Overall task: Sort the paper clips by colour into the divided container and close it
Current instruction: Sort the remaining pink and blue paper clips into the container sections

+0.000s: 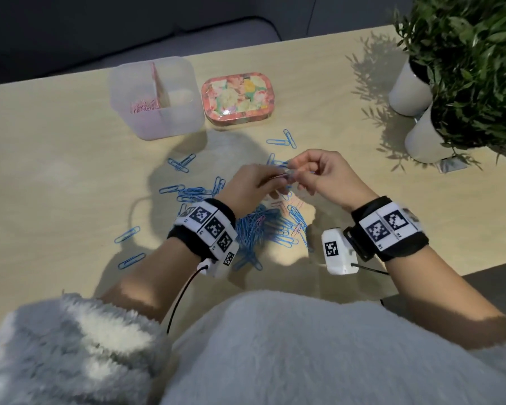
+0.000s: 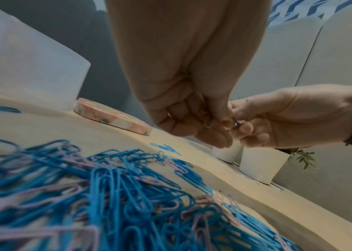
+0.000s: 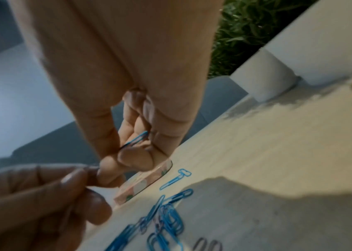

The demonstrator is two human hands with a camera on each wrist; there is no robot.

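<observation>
Left hand point(image 1: 253, 185), right hand point(image 1: 327, 178) pinch clips; colours blurred.

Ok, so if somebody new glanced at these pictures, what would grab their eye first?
Probably the heap of blue clips, with a few pink ones mixed in, spread over the table in front of the person. Just above it, the left hand and right hand meet, pinching clips between the fingertips. At the far edge stand the container, pink clips in its left compartment, and a floral tin.
</observation>
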